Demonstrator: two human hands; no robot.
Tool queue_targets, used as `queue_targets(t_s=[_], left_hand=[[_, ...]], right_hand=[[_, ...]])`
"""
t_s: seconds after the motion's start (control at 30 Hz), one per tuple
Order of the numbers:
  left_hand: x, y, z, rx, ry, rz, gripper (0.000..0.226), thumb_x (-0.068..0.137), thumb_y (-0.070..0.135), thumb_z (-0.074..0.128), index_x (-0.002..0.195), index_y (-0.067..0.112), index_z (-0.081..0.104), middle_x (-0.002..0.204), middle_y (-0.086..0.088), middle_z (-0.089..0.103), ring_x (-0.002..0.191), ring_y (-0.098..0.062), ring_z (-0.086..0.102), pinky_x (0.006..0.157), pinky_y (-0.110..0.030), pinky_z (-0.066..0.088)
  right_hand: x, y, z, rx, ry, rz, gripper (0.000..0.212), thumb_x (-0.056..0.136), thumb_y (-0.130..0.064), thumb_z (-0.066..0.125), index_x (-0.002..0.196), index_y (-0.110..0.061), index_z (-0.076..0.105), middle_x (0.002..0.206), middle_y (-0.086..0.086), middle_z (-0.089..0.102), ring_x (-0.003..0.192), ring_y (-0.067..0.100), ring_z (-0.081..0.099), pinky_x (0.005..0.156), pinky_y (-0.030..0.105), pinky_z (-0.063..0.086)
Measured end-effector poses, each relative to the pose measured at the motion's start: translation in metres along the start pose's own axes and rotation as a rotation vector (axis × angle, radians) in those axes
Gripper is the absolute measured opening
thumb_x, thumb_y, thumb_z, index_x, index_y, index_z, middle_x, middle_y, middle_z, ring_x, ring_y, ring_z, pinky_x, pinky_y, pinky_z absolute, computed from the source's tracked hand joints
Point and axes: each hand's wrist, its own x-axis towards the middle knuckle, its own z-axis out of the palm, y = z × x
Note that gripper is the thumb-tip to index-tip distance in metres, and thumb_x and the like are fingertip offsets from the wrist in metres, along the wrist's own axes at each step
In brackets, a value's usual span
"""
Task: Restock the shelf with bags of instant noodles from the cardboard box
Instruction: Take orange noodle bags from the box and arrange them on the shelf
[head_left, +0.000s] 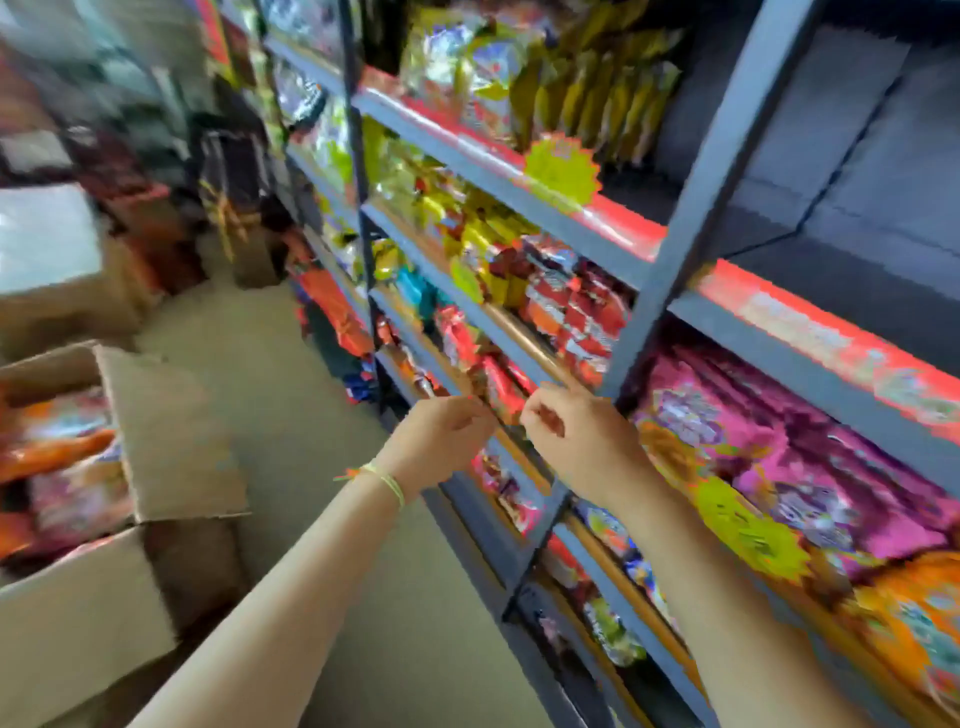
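The frame is blurred by motion. An open cardboard box (171, 447) at the lower left holds orange and red bags of instant noodles (62, 452). Grey shelves (519, 358) on the right carry rows of bags. Both hands are raised side by side at a middle shelf, in front of a red noodle bag (501, 395) lying there. My left hand (441, 431), with a thin band on its wrist, has loosely curled fingers whose tips reach the bag's left edge. My right hand (576, 436) hovers just right of the bag, its fingers curled and the index finger raised. Neither hand visibly holds anything.
Pink and orange bags (779, 467) fill the shelf section to the right. Yellow packets (597, 88) stand on the top shelf beside a dark vacant bay (857, 156). More boxes (52, 270) and goods are stacked at the far left. Beige floor (311, 467) runs between the box and the shelves.
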Motion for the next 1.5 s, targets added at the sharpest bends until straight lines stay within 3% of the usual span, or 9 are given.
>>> queue_targets(t_s=[0.3,0.57,0.7,0.8,0.9,1.0,1.13,1.3,1.5], left_hand=[[-0.145,-0.286,-0.188,0.113,0.793,-0.592,0.036,0.079,0.04,0.044,0.084,0.019,0.072,0.086,-0.006,0.069,0.089,-0.03,0.064,0.077,-0.041,0.051],[-0.207,-0.423,-0.217,0.454,0.654,-0.798,0.039,0.075,0.044,0.042,0.078,0.018,0.07,0.076,-0.008,0.063,0.077,-0.033,0.063,0.069,-0.041,0.047],[-0.204,-0.429,-0.212,0.54,0.642,-0.781,0.042,0.079,0.043,0.04,0.103,0.023,0.069,0.098,-0.003,0.064,0.096,-0.028,0.059,0.085,-0.041,0.033],[-0.204,-0.431,-0.211,0.524,0.669,-0.782,0.054,0.081,0.043,0.038,0.123,0.021,0.063,0.118,-0.002,0.065,0.114,-0.026,0.056,0.097,-0.041,0.025],[-0.204,-0.429,-0.213,0.472,0.67,-0.782,0.06,0.085,0.043,0.033,0.138,0.021,0.051,0.132,0.0,0.058,0.127,-0.023,0.047,0.109,-0.038,0.018],[-0.206,-0.429,-0.214,0.391,0.709,-0.754,0.067,0.087,0.041,0.04,0.151,0.021,0.031,0.149,0.0,0.043,0.141,-0.02,0.031,0.119,-0.038,0.011],[-0.212,-0.425,-0.215,0.277,0.82,-0.698,0.087,0.087,0.039,0.059,0.157,0.021,0.01,0.163,-0.001,0.017,0.151,-0.017,0.005,0.124,-0.038,0.005],[-0.209,-0.404,-0.232,0.072,1.143,-0.602,0.099,0.083,0.038,0.073,0.157,0.019,0.01,0.164,-0.002,0.012,0.153,-0.016,-0.002,0.122,-0.032,0.005],[-0.21,-0.385,-0.268,-0.052,1.399,-0.591,0.068,0.093,0.049,0.044,0.152,0.018,0.028,0.157,-0.003,0.029,0.148,-0.016,0.017,0.12,-0.035,0.016]], right_hand=[[0.085,-0.217,0.279,0.101,-0.616,-0.411,0.011,0.096,-0.026,0.055,0.087,-0.024,0.062,0.084,-0.006,0.06,0.08,0.018,0.056,0.075,0.038,0.047],[0.101,-0.318,0.433,0.054,-0.803,-0.497,0.009,0.09,-0.013,0.06,0.096,-0.013,0.067,0.09,0.002,0.06,0.085,0.016,0.051,0.079,0.03,0.041],[0.099,-0.337,0.483,-0.027,-0.931,-0.457,0.017,0.088,-0.017,0.064,0.105,-0.014,0.066,0.102,0.006,0.068,0.096,0.023,0.061,0.081,0.03,0.042],[0.096,-0.353,0.503,0.004,-0.989,-0.404,0.023,0.084,-0.023,0.068,0.106,-0.018,0.061,0.097,0.002,0.068,0.088,0.022,0.06,0.077,0.032,0.048],[0.095,-0.364,0.512,-0.019,-0.921,-0.464,0.005,0.088,-0.018,0.062,0.088,-0.023,0.062,0.089,-0.001,0.068,0.084,0.022,0.061,0.073,0.036,0.052],[0.1,-0.365,0.508,-0.016,-0.865,-0.571,0.029,0.088,-0.013,0.058,0.065,-0.027,0.046,0.073,-0.006,0.058,0.074,0.023,0.056,0.061,0.034,0.044],[0.112,-0.358,0.489,0.119,-0.873,-0.586,0.02,0.091,-0.013,0.064,0.076,-0.021,0.054,0.084,-0.004,0.054,0.079,0.012,0.051,0.069,0.025,0.039],[0.125,-0.364,0.453,0.357,-0.94,-0.426,0.006,0.096,-0.014,0.061,0.095,-0.019,0.065,0.094,-0.008,0.069,0.089,0.008,0.065,0.079,0.03,0.055],[0.152,-0.39,0.4,0.739,-0.914,-0.147,0.012,0.103,-0.029,0.05,0.102,-0.018,0.055,0.102,0.004,0.072,0.094,0.021,0.072,0.075,0.04,0.061]])
